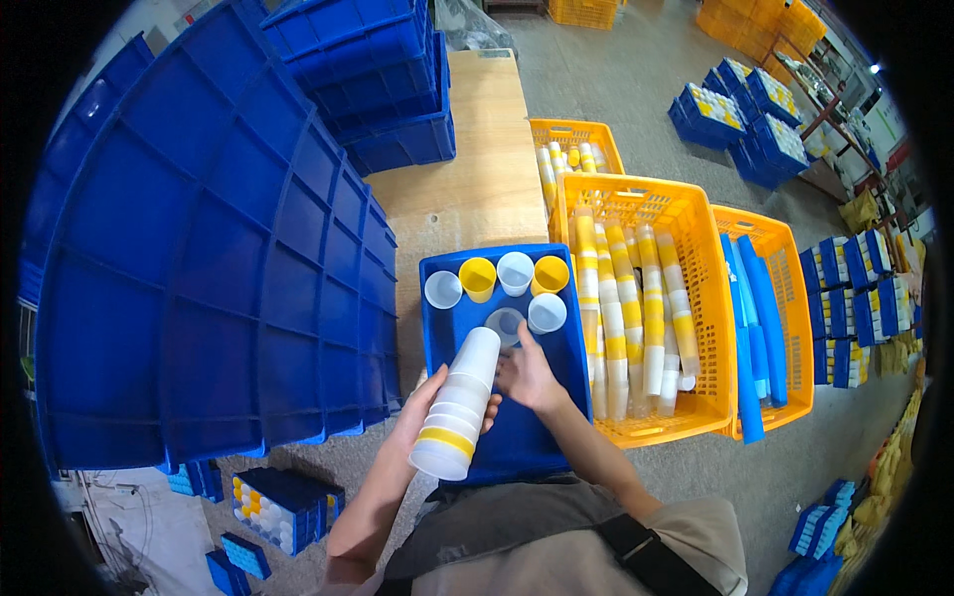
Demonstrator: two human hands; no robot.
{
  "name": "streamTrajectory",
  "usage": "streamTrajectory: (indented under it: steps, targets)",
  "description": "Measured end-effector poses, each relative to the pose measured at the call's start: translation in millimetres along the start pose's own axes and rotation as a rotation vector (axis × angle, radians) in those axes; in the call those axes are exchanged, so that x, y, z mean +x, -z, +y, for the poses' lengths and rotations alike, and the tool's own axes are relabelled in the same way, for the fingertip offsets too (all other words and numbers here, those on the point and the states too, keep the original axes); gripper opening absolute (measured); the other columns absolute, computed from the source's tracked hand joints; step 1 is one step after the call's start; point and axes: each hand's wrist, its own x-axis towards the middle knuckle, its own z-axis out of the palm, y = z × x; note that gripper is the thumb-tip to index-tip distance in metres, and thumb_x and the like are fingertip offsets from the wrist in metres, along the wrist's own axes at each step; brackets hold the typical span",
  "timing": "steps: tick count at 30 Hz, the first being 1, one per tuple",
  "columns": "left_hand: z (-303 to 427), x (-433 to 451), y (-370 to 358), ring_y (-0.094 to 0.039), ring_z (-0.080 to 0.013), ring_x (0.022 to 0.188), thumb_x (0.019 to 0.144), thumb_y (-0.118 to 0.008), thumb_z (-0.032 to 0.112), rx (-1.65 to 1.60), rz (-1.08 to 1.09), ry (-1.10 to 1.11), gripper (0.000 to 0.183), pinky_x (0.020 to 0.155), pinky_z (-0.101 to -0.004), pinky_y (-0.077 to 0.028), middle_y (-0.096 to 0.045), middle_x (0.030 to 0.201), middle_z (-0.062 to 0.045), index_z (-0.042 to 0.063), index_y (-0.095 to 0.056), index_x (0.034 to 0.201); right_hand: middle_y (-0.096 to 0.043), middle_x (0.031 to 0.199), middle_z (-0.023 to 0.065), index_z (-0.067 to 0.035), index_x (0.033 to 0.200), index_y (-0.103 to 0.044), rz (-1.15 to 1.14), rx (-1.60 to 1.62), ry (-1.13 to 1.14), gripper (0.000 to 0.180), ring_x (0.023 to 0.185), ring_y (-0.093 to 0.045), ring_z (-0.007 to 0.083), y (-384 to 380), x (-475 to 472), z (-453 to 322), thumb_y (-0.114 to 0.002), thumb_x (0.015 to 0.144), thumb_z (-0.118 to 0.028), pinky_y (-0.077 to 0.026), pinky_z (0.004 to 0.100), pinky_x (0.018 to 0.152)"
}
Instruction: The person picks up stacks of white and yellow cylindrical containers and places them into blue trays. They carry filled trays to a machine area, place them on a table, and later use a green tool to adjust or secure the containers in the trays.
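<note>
My left hand (427, 402) grips a tilted stack of nested plastic cups (455, 410), white and translucent with one yellow band. My right hand (535, 372) is at the stack's right, thumb and fingers apart, close to a translucent cup (505, 326); its fingertips are partly hidden, and contact with that cup is unclear. Both hands are over a blue plastic crate (514, 439). Along its far side are a white cup (443, 289), a yellow cup (477, 279), a pale cup (514, 273) and another yellow cup (550, 276). One more white cup (546, 313) sits nearer, at the right wall.
Tall blue crates (223, 246) rise at the left, with more stacked crates (395, 134) on the wooden table (484, 171). On the right, a yellow basket (648, 432) holds long cup stacks. Another yellow basket (794, 320) contains blue cup stacks (753, 335).
</note>
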Motion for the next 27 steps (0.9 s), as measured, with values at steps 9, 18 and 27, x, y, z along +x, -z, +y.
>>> streamTrajectory:
  steps: [9, 18, 27]
  targets:
    - [5, -18, 2, -0.068, -0.0347, 0.087, 0.096, -0.049, 0.044, -0.054, 0.051, -0.011, 0.057, 0.073, -0.0410, -0.060, -0.063, 0.105, -0.026, -0.005, -0.047, 0.125, -0.056, 0.117, 0.0132, -0.006, 0.131, -0.041, -0.026, -0.121, 0.046, 0.063, 0.110, -0.054, 0.0258, -21, 14, 10, -0.051, 0.092, -0.056, -0.041, 0.0424, 0.099]
    - [-4, -31, 17, -0.067, -0.0332, 0.091, 0.098, -0.045, 0.043, 0.013, 0.069, -0.016, 0.058, 0.077, -0.0422, -0.058, -0.062, 0.108, -0.026, -0.005, -0.041, 0.130, -0.054, 0.121, 0.0126, -0.007, 0.132, -0.039, -0.139, -0.161, -0.126, 0.064, 0.112, -0.054, 0.0279, -26, 3, 27, -0.043, 0.094, -0.059, -0.043, 0.0407, 0.098]
    - [-19, -6, 24, -0.065, -0.0326, 0.097, 0.097, -0.048, 0.042, 0.078, -0.033, 0.228, 0.063, 0.082, -0.0445, -0.056, -0.059, 0.114, -0.025, -0.003, -0.029, 0.138, -0.049, 0.131, 0.0167, -0.006, 0.137, -0.033, 0.074, -0.037, 0.253, 0.060, 0.121, -0.050, 0.0347, 52, -20, 23, -0.031, 0.099, -0.053, -0.030, 0.0543, 0.108]
